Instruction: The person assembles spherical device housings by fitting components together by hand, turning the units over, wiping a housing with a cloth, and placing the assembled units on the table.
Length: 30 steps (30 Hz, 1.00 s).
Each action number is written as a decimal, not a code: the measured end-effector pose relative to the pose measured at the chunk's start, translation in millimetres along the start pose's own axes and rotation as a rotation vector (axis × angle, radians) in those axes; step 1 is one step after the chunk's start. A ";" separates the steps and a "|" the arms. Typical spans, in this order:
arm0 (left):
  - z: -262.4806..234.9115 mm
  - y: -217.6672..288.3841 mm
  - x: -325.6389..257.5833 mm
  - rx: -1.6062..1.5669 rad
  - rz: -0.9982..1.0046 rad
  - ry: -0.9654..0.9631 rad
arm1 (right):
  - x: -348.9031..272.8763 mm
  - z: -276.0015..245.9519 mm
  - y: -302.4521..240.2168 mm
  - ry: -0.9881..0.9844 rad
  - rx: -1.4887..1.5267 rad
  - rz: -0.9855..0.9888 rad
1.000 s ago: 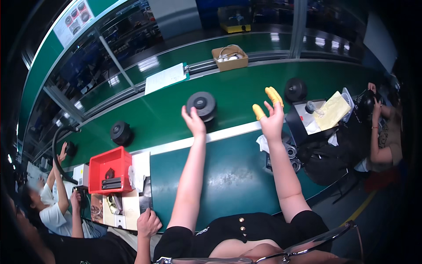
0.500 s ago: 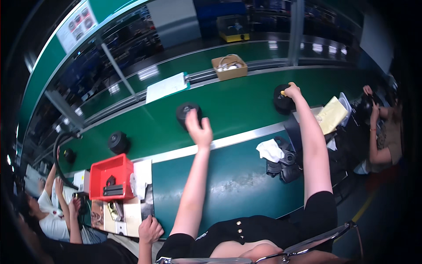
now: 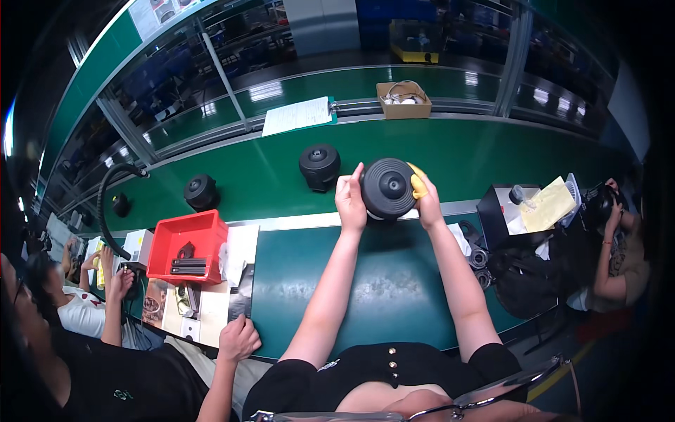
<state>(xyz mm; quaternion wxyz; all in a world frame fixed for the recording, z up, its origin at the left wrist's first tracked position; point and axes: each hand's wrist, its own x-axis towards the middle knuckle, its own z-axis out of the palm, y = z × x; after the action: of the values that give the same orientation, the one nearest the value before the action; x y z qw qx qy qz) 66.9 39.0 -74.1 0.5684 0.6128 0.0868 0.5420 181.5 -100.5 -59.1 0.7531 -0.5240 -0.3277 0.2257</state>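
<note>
Both hands hold a black round device (image 3: 388, 188) with a ringed face and a raised hub, above the near edge of the green conveyor. My left hand (image 3: 350, 201) grips its left side, thumb upward. On the opposite side, my right hand (image 3: 429, 202) closes round the rim, with something yellow (image 3: 418, 181) at its fingers; whether it is a finger cover or a cloth I cannot tell. Another such black device (image 3: 319, 167) stands on the conveyor, left of my hands. Farther left along the belt sits one more black device (image 3: 201, 192).
A red bin (image 3: 188, 246) with black parts stands left, by a person's fist (image 3: 239, 339). To the right are a black box (image 3: 496, 218), yellow paper (image 3: 550, 204) and black ring-shaped parts (image 3: 479, 259). Beyond the belt lie a clipboard (image 3: 298, 116) and a cardboard box (image 3: 406, 110).
My right hand has brought the device from the conveyor's right side back to the middle. My left hand has left the device on the belt and moved right onto this one.
</note>
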 end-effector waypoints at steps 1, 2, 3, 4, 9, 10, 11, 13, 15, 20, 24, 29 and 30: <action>-5.6 1.3 -0.9 0.206 0.106 -0.073 | 0.2 -1.7 6.4 0.014 0.219 0.235; -8.0 3.8 0.9 0.198 0.144 -0.101 | 0.3 -8.8 8.9 0.012 0.204 0.492; -11.1 1.7 1.5 0.200 0.141 -0.106 | -1.7 -12.1 14.4 0.016 0.208 0.495; -16.8 0.0 4.0 0.206 0.088 -0.152 | -4.4 -8.9 12.5 0.021 0.196 0.525; -17.1 -12.1 9.7 -0.442 -0.642 0.068 | -21.2 -15.1 -24.5 0.016 -0.121 0.145; -19.4 -11.5 10.0 -0.516 -0.663 0.064 | -22.1 -20.1 -27.7 0.029 -0.159 0.018; -21.3 -12.5 10.4 -0.590 -0.685 0.063 | -27.3 -11.9 -38.1 0.062 -0.289 -0.034; -19.2 -11.5 7.9 -0.699 -0.709 0.049 | -35.6 6.4 -48.6 0.041 -0.416 -0.105; -5.5 -5.3 2.6 -0.701 -0.737 0.021 | -38.8 14.4 -42.8 0.134 -0.483 -0.221; -16.7 2.7 12.9 -0.689 -0.661 0.032 | -51.6 10.1 -77.2 0.224 -0.645 -0.510; -34.2 9.4 24.3 -0.714 -0.598 0.060 | -87.4 -7.7 -134.0 0.254 -0.553 -0.653; -18.1 10.2 14.2 -0.826 -0.585 0.011 | -81.1 1.3 -127.6 0.213 -0.556 -0.601; -12.4 15.7 12.4 -0.850 -0.599 -0.016 | -80.3 3.2 -127.9 0.201 -0.544 -0.574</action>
<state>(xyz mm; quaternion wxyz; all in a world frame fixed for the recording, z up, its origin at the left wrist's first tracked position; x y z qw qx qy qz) 54.4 50.1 -57.6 0.8979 0.2803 0.0260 0.3383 123.9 -198.0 40.9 0.6477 -0.6107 -0.4332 -0.1406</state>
